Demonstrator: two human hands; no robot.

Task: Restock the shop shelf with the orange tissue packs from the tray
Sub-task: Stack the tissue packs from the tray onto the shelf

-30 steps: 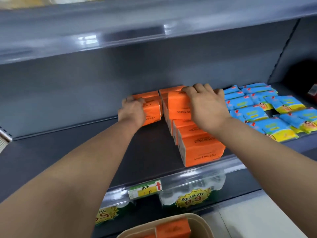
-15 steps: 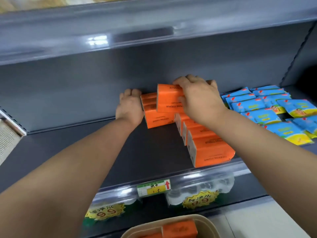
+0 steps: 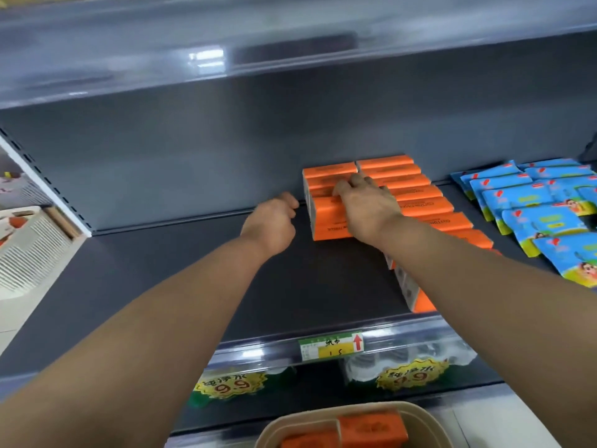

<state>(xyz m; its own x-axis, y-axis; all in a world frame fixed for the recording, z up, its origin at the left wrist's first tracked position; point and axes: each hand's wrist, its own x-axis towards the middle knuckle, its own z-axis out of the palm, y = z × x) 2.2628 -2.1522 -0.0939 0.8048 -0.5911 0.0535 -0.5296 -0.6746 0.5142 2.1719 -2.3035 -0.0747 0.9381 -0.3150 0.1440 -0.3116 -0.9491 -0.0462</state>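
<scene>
Orange tissue packs (image 3: 332, 218) against shelf (image 3: 193, 279) back wall (image 3: 193, 163)

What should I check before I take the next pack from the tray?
1. Free left hand: ok, holds nothing.
2. Free right hand: not ok, rests on shelf packs.
3. Room on shelf left of them: ok.
4. Stock in tray: ok, tray packs show.
5. Their count: cannot tell, frame cuts them off.
</scene>
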